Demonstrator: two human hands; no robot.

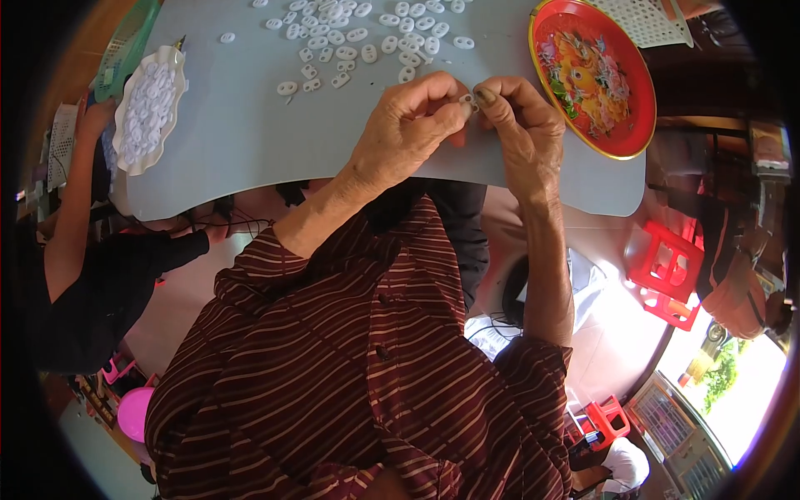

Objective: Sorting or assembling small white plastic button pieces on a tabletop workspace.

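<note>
Over the near part of the grey table (250,142), my left hand (417,121) and my right hand (527,133) meet at their fingertips. Both pinch one small white plastic piece (472,101), mostly covered by the thumbs; a round hole seems to show in it. Beyond my hands lie many loose white oval plastic pieces (357,35) with two holes each. Several squarer ones (341,80) are nearer to my left hand.
A red round tray (635,108) with a gold rim and painted flowers is at the right. A white scalloped tray (171,114) heaped with white pieces stands at the left, beside a green basket (133,42). A co-worker's arm (73,212) reaches in there. Red stools (667,262) stand on the floor.
</note>
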